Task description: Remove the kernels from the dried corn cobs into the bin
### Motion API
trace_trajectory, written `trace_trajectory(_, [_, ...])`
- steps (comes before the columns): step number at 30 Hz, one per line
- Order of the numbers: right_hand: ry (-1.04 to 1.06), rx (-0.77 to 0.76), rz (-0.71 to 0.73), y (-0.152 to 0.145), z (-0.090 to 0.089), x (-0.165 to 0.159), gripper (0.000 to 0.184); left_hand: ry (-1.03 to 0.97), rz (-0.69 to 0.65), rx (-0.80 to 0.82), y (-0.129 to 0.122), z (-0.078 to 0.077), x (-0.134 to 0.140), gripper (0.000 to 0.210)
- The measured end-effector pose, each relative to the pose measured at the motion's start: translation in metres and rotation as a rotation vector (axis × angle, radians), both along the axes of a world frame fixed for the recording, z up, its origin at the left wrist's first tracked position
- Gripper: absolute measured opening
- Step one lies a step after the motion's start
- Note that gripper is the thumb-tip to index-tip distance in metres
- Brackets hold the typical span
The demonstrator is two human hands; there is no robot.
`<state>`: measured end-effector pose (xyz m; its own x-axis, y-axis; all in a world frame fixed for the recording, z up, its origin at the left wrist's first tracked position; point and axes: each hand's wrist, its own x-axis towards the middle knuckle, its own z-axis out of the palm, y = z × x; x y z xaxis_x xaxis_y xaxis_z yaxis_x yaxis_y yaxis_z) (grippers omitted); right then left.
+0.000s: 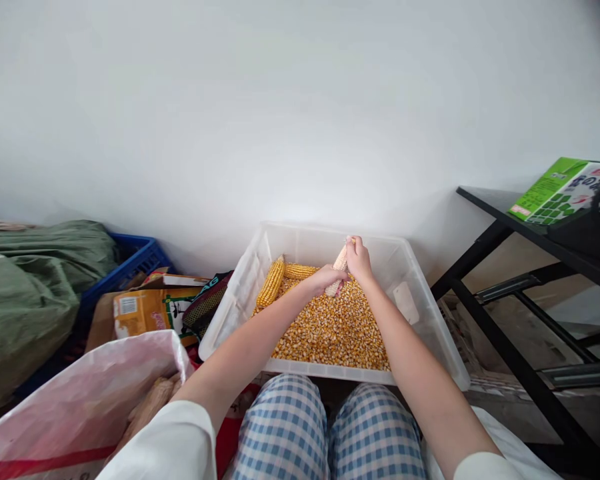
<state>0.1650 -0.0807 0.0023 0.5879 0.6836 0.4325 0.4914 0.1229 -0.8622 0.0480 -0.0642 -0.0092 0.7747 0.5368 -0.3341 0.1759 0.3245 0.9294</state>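
Bin: translucent, in front of my knees, between me and the wall; both my forearms reach over its near rim.
Kernels: loose layer across the bin floor, beneath and nearside of my hands.
Near ear: yellow, at the bin's left side, well apart from my hands; long axis runs away from me, tipped slightly right.
Far ear: behind my left wrist, partly hidden; lies crosswise, toward the back. Left hand is the nearer to both ears.
Left hand: closed round the cob's lower part, nearer my body.
Right hand: closed on the upper end, farther out and to the right.
Cob: pale on the showing side, between both hands, above the kernels; contact with them, cannot tell.
Cob axis: slants from near-left to far-right, roughly in line with near ear, across far ear.
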Motion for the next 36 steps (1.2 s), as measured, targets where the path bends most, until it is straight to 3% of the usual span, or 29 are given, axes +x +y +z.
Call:
trace_trajectory(4, [0.158,0.085,0.09,0.001,0.006,-0.004,0.027,-0.217,-0.186,-0.141,0.004,0.005,-0.005,0.016])
trace_trajectory(9, [0.609,0.114,0.394,0.002,0.016,-0.009,0.036,-0.288,-0.216,-0.197,0.006,0.012,-0.009,0.013])
trace_trajectory(14, [0.827,0.063,0.247,0.003,0.016,0.0,0.041,-0.282,-0.194,-0.152,0.009,0.012,-0.011,0.016])
trace_trajectory(20, [0.771,0.053,0.386,0.005,0.013,-0.004,0.035,-0.256,-0.216,-0.142,0.011,0.018,-0.016,0.023])
trace_trajectory(23, [0.876,0.007,0.328,0.005,0.006,-0.001,0.047,-0.303,-0.175,-0.118,0.014,0.033,-0.018,0.04])
trace_trajectory(26, [0.611,-0.28,0.25,0.006,-0.006,0.002,0.045,-0.359,-0.01,0.029,0.02,0.054,-0.022,0.048])
trace_trajectory(28, [0.368,-0.455,0.26,0.007,-0.014,0.0,0.035,-0.373,0.129,0.232,0.025,0.069,-0.033,0.043])
trace_trajectory(30, [0.208,-0.522,0.304,0.008,-0.021,-0.004,0.025,-0.316,0.167,0.497,0.026,0.084,-0.054,0.042])
trace_trajectory(33, [0.016,-0.556,0.367,0.008,-0.026,-0.009,0.021,-0.128,0.101,0.75,0.017,0.111,-0.11,0.043])
trace_trajectory(36, [-0.136,-0.591,0.419,0.008,-0.027,-0.012,0.028,0.077,0.069,0.769,-0.007,0.138,-0.185,0.044])
